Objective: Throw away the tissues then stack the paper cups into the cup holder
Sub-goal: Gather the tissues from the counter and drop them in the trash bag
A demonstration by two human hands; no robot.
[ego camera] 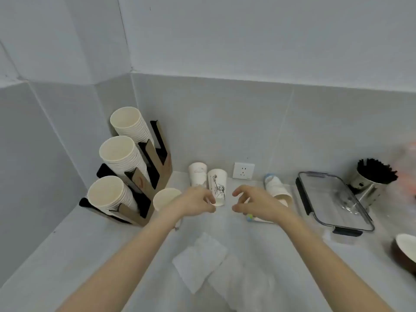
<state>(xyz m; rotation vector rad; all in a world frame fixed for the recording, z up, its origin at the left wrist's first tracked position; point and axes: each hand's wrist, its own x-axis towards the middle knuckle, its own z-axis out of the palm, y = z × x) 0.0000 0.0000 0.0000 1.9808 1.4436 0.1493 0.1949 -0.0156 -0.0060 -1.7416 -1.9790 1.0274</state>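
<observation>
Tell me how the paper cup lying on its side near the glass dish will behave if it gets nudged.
The tipped paper cup lies on its round wall, so it would probably roll in a curve, being tapered. It looks thin and empty, so likely very light and easily crushed. The glass dish beside it might stop it.

**Bare arms, bare hands**

Two forearms come into view from the bottom edge, both uncovered along all the length that shows: no sleeve, cuff, glove, watch, band or ring on them. The left hand (pixel 195 202) and right hand (pixel 256 204) are slender, with short, unpainted nails.
</observation>
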